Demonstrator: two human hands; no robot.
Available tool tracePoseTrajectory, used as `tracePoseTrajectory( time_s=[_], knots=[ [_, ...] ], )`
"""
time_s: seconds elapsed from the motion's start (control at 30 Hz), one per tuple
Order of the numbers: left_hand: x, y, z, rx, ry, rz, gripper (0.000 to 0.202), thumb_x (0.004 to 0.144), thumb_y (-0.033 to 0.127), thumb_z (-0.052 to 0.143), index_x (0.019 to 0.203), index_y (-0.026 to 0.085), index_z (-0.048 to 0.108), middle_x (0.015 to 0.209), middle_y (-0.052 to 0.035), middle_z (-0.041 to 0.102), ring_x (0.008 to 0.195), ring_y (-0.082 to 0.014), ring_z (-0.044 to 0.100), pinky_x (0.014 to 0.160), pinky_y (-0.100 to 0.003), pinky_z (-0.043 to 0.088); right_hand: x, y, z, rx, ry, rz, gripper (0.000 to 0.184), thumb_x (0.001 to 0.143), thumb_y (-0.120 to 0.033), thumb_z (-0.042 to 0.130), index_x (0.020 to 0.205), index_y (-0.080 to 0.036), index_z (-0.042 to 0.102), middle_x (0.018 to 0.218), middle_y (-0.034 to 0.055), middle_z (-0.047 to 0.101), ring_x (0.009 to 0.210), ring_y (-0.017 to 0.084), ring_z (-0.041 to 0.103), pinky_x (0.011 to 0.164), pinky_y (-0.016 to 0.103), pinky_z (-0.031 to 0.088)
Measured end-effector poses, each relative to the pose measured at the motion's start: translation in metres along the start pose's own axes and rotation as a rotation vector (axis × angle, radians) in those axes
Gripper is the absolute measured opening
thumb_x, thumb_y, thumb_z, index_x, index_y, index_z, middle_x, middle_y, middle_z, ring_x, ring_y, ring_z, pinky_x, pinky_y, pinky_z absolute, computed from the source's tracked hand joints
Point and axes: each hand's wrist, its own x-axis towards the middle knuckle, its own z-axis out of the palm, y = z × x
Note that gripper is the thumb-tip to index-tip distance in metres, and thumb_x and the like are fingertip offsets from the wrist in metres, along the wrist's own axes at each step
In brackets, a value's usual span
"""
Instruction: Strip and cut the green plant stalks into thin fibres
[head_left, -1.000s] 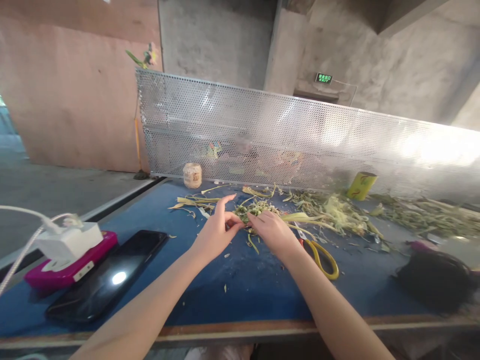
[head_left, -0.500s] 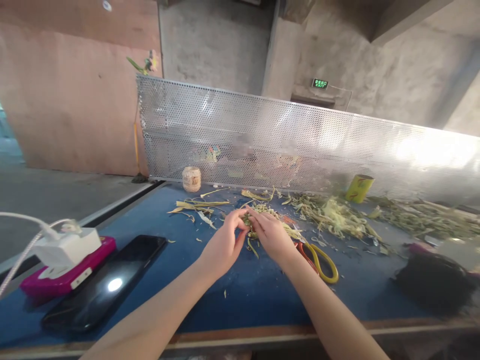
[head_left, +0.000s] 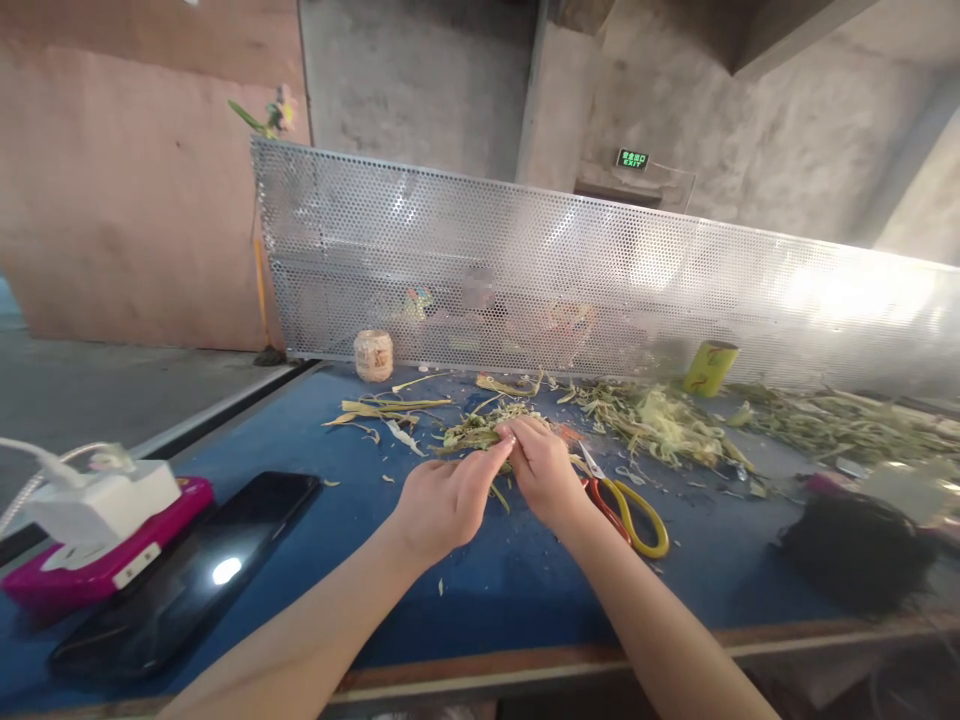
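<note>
Both my hands meet over the blue table top (head_left: 487,590). My left hand (head_left: 442,497) and my right hand (head_left: 544,470) have their fingers pinched together on a small bundle of green and yellow plant strips (head_left: 476,432), held just above the table. Loose strips (head_left: 386,408) lie beyond my left hand. Scissors with orange and yellow handles (head_left: 626,500) lie on the table just right of my right hand.
A black phone (head_left: 191,575) and a magenta case with a white charger (head_left: 97,520) lie at the near left. A perforated metal screen (head_left: 600,290) bounds the far edge, with a twine roll (head_left: 373,355), a yellow cup (head_left: 709,367), leaf heaps (head_left: 660,425) and a black object (head_left: 855,550).
My left hand's fingers, spread a second ago, have closed onto the bundle beside my right hand. Both hands have drawn slightly nearer to me with the strips.
</note>
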Motion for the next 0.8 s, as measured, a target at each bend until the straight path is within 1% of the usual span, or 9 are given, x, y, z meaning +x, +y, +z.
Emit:
tracePoseTrajectory(
  time_s=[0.13, 0.27, 0.37, 0.43, 0.47, 0.53, 0.6, 0.7, 0.8],
  knots=[
    [0.0, 0.001, -0.002, -0.208, 0.046, -0.203, 0.05, 0.077, 0.011, 0.051, 0.121, 0.015, 0.028, 0.071, -0.0022, 0.07, 0.048, -0.01, 0.062, 0.043, -0.017, 0.046, 0.0, -0.003, -0.005, 0.133, -0.002, 0.025, 0.026, 0.087, -0.023, 0.034, 0.074, -0.017, 0.056, 0.069, 0.004, 0.057, 0.069, 0.013, 0.052, 0.064, 0.023, 0.042],
    [-0.004, 0.003, -0.002, -0.451, 0.106, -0.321, 0.065, 0.074, 0.009, 0.054, 0.126, 0.019, 0.015, 0.075, -0.0004, 0.07, 0.042, -0.0056, 0.056, 0.046, -0.016, 0.047, 0.002, -0.002, -0.008, 0.233, 0.069, 0.052, 0.029, 0.086, -0.024, 0.039, 0.066, -0.017, 0.059, 0.062, 0.0023, 0.059, 0.065, 0.012, 0.054, 0.063, 0.023, 0.043],
    [-0.002, 0.008, -0.005, -0.562, 0.097, -0.454, 0.073, 0.074, 0.01, 0.054, 0.128, 0.022, 0.007, 0.075, 0.0014, 0.068, 0.042, -0.0055, 0.055, 0.048, -0.019, 0.048, 0.004, -0.002, -0.009, 0.325, 0.091, 0.098, 0.023, 0.083, -0.022, 0.044, 0.071, -0.017, 0.064, 0.063, 0.0016, 0.063, 0.061, 0.011, 0.057, 0.061, 0.023, 0.045],
    [0.002, 0.011, -0.009, -0.646, 0.071, -0.62, 0.075, 0.076, 0.013, 0.053, 0.13, 0.025, 0.002, 0.074, 0.0025, 0.066, 0.04, -0.0055, 0.053, 0.045, -0.019, 0.047, 0.004, -0.003, -0.012, 0.356, 0.109, 0.103, 0.019, 0.081, -0.021, 0.048, 0.077, -0.018, 0.066, 0.066, 0.002, 0.065, 0.062, 0.012, 0.059, 0.062, 0.024, 0.047],
    [0.006, 0.012, -0.011, -0.7, 0.056, -0.74, 0.077, 0.076, 0.016, 0.054, 0.13, 0.025, 0.0, 0.072, 0.0031, 0.065, 0.036, -0.0052, 0.051, 0.041, -0.019, 0.046, 0.004, -0.004, -0.013, 0.357, 0.122, 0.088, 0.018, 0.081, -0.02, 0.049, 0.079, -0.019, 0.067, 0.069, 0.0023, 0.066, 0.064, 0.012, 0.059, 0.063, 0.025, 0.047],
    [0.012, 0.012, -0.015, -0.849, 0.027, -0.937, 0.082, 0.075, 0.021, 0.056, 0.131, 0.028, -0.003, 0.07, 0.0042, 0.063, 0.03, -0.0041, 0.045, 0.033, -0.018, 0.041, 0.004, -0.006, -0.015, 0.34, 0.144, 0.036, 0.018, 0.08, -0.02, 0.05, 0.082, -0.021, 0.068, 0.075, 0.0031, 0.067, 0.07, 0.013, 0.06, 0.067, 0.027, 0.048],
    [0.016, 0.008, -0.017, -1.018, -0.016, -1.081, 0.086, 0.073, 0.025, 0.058, 0.131, 0.031, -0.004, 0.07, 0.0053, 0.061, 0.027, -0.0026, 0.041, 0.027, -0.016, 0.035, 0.003, -0.007, -0.017, 0.333, 0.142, -0.013, 0.018, 0.08, -0.022, 0.051, 0.083, -0.021, 0.068, 0.078, 0.0036, 0.066, 0.073, 0.014, 0.059, 0.068, 0.027, 0.048],
    [0.017, 0.001, -0.016, -1.249, -0.106, -1.191, 0.091, 0.069, 0.028, 0.063, 0.131, 0.031, -0.004, 0.069, 0.0065, 0.059, 0.025, -0.0013, 0.038, 0.024, -0.015, 0.029, 0.003, -0.007, -0.019, 0.39, 0.079, -0.079, 0.017, 0.079, -0.025, 0.052, 0.08, -0.02, 0.068, 0.075, 0.0038, 0.062, 0.069, 0.012, 0.057, 0.064, 0.025, 0.048],
    [0.015, -0.005, -0.014, -1.42, -0.201, -1.185, 0.09, 0.067, 0.027, 0.065, 0.132, 0.029, 0.002, 0.07, 0.0051, 0.059, 0.026, -0.0003, 0.037, 0.026, -0.014, 0.028, 0.004, -0.006, -0.02, 0.47, -0.017, -0.114, 0.019, 0.08, -0.026, 0.051, 0.076, -0.017, 0.068, 0.072, 0.0036, 0.059, 0.067, 0.011, 0.056, 0.063, 0.024, 0.047]
  ],
)
